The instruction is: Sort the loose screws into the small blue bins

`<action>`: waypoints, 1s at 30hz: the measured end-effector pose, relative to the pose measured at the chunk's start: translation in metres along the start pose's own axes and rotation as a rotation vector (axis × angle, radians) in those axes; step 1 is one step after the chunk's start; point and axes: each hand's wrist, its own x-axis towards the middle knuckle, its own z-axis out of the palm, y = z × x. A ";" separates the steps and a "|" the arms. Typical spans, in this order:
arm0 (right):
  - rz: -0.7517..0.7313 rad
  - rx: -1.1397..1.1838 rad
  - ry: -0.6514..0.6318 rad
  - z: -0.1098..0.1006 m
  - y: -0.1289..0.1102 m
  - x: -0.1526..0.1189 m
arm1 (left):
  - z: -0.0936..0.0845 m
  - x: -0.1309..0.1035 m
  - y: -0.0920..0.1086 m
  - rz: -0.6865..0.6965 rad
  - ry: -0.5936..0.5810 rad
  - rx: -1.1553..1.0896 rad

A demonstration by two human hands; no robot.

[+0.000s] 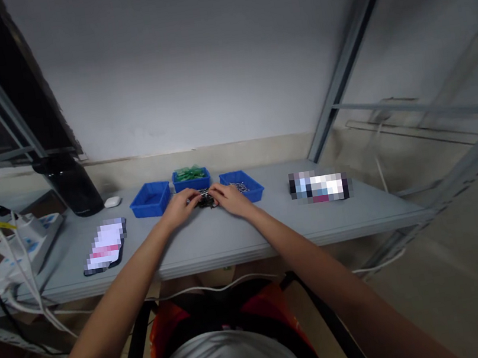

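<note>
Two hands at the middle of the grey tabletop (pixel 212 243), fingers half curled and fingertips turned inward: left hand (pixel 181 207) at one side of a small pile of dark and silvery parts (pixel 206 200), right hand (pixel 230 198) at the other, both touching the pile; cannot tell whether pinching single pieces or merely resting on them. Pieces too small and too covered to count. Close around the hands, three blue bins: left bin (pixel 151 209), middle bin (pixel 192 184) set farther back and heaped with green pieces (pixel 190 173), right bin (pixel 256 194) with slender silvery pieces (pixel 240 188), partly hidden by the right hand. Toward the front, open room between the two forearms (pixel 135 278), down to the front edge (pixel 219 261); at the rear, a closed side along one wall (pixel 206 76). To the right, a wider gap, then one blurred oblong object (pixel 320 186). To the left, a narrower gap, then one phone (pixel 104 247), one small white case (pixel 112 202), one black bottle (pixel 73 184) and one corded white power strip (pixel 23 256).
</note>
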 end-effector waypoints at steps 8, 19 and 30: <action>0.000 -0.018 0.027 -0.001 -0.003 0.000 | 0.000 0.000 -0.003 -0.025 0.072 0.041; -0.040 -0.102 -0.073 0.005 -0.003 -0.002 | 0.000 0.000 -0.003 0.068 0.176 0.041; -0.065 -0.142 -0.124 0.008 -0.003 -0.003 | 0.002 -0.002 0.001 0.060 0.175 0.017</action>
